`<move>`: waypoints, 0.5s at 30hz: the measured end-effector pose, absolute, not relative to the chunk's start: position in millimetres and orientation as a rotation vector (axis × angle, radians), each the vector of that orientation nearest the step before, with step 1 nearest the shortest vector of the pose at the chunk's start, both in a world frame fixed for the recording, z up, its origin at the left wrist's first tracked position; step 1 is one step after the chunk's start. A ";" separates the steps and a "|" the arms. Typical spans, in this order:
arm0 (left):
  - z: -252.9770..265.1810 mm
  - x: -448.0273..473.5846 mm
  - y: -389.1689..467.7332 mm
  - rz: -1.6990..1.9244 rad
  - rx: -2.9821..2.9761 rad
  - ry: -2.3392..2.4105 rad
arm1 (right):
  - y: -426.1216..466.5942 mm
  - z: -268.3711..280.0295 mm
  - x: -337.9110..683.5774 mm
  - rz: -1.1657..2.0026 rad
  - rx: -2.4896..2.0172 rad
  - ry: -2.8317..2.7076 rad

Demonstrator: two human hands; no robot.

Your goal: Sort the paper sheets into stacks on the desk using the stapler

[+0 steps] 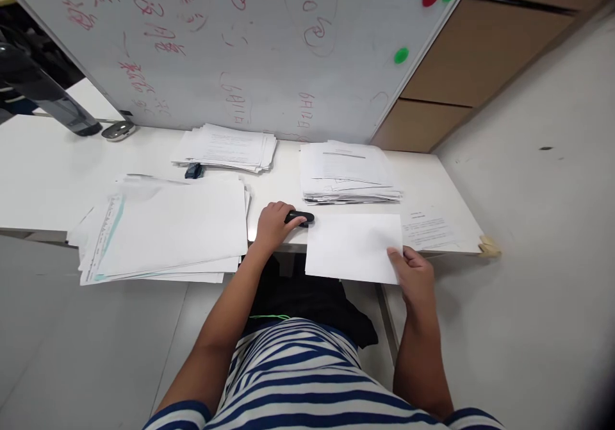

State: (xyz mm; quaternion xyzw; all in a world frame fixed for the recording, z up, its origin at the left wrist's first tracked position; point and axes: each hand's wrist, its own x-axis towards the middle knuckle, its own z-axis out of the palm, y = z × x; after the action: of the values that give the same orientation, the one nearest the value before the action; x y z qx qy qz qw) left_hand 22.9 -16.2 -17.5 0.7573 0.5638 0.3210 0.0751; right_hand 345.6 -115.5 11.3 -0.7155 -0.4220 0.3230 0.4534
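Observation:
My left hand [275, 226] is closed around a black stapler [300, 218] near the table's front edge. The stapler's end meets the upper left corner of a blank white sheet of paper [353, 247]. At the sheet's right edge, my right hand [414, 270] pinches it between thumb and fingers. The sheet's near edge hangs over the table edge; whether it is one sheet or several I cannot tell. A printed page [427, 230] lies just right of the sheet. Behind the sheet is a pile of printed papers [353, 167].
A large paper stack [177, 225] overhangs the table [43, 167] at left. Behind it are a small dark object [194, 171] and another paper pile [230, 145]. A computer mouse [118, 130] and a dark bottle [57, 100] stand far left. A whiteboard [269, 52] and cardboard boxes [480, 52] border the back.

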 end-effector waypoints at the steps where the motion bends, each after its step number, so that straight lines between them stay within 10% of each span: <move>1: -18.6 24.4 -16.6 0.957 2.298 1.750 | -116.5 12.1 344.7 0.722 -1.839 -1.104; 15: -19.2 28.5 -18.6 0.899 2.253 1.822 | -118.2 7.9 333.3 0.740 -1.602 -0.812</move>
State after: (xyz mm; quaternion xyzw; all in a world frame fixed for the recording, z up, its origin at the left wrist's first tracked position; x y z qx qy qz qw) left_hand 28.5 -18.6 -19.2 0.7416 0.5996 0.2960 0.0539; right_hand 333.3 -118.2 7.9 -0.6810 -0.3451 0.3144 0.5642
